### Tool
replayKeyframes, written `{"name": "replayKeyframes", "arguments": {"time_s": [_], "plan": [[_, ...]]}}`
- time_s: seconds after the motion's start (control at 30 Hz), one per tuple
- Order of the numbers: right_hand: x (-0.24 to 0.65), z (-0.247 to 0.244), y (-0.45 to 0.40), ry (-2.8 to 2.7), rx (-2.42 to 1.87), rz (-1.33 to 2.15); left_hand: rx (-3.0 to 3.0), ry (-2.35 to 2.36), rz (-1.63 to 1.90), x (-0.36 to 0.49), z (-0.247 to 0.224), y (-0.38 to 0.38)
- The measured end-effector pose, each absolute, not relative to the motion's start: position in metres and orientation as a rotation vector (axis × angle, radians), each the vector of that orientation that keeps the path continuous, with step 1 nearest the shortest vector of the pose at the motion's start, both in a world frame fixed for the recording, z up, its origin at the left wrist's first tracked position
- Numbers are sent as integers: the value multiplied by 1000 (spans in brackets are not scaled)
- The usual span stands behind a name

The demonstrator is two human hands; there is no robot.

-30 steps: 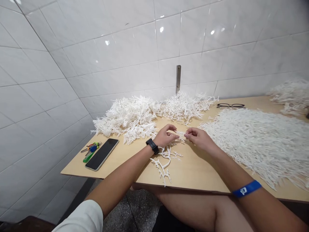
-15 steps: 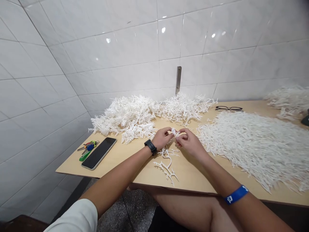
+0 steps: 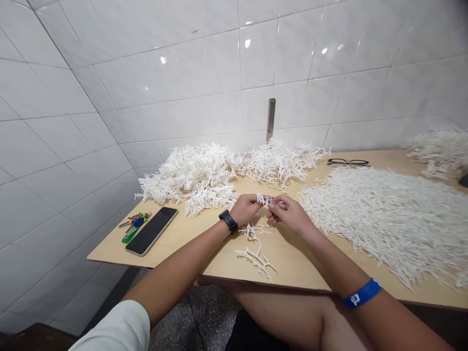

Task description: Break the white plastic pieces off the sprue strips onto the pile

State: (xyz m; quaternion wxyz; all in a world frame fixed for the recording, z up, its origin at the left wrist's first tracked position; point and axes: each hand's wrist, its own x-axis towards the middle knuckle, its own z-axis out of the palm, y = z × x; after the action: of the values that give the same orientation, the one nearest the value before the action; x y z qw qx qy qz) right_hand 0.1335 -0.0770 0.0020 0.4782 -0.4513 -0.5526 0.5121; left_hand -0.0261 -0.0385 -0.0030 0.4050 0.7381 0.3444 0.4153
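Grip of the left hand (image 3: 245, 208) is pinching one end of a small white comb-like sprig (image 3: 261, 199), thumb and fingers nearly closed on it. Grip of the right hand (image 3: 288, 212) is closing thumb and fingertips at the sprig's other end, its lower fingers curling inward; the exact contact is too small to make out. The sprig is lying between the two grips, just above the tabletop (image 3: 292, 263).

Below the grips, toward the near edge, a branching white strand (image 3: 259, 256) is resting on the wood; whether it is joining the held sprig is hard to tell. Beyond and left of them, a tangled white heap (image 3: 204, 170) is running into a smaller heap (image 3: 280, 161) straight beyond. Right of them, a broad spread of white pieces (image 3: 395, 214) is covering much of the wood, with eyeglasses (image 3: 348, 162) lying just beyond it and a far pile (image 3: 442, 148) sitting farther right.

Well to the left of the grips, a dark-screened phone (image 3: 151, 231) is lying beside keys (image 3: 136, 222). A black watch (image 3: 228, 222) is circling the left wrist, and a blue wristband (image 3: 361, 293) is circling the right forearm.
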Motion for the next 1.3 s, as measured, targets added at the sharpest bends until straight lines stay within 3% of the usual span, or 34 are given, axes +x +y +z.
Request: {"name": "replayKeyframes", "arguments": {"time_s": [0.27,0.7,1.0,1.3], "plan": [[149,-2,-72,-1306,-1159,1211,2014,920,775,-25,2,-45],[148,-7,-70,-1574,-1155,1142,1733,956,963,-25,-4,-37],[145,-1,-76,-1891,-1357,706,1597,975,865,-24,-3,-42],[136,2,-82,-1985,-1350,590,1427,874,893,-26,-10,-37]]}}
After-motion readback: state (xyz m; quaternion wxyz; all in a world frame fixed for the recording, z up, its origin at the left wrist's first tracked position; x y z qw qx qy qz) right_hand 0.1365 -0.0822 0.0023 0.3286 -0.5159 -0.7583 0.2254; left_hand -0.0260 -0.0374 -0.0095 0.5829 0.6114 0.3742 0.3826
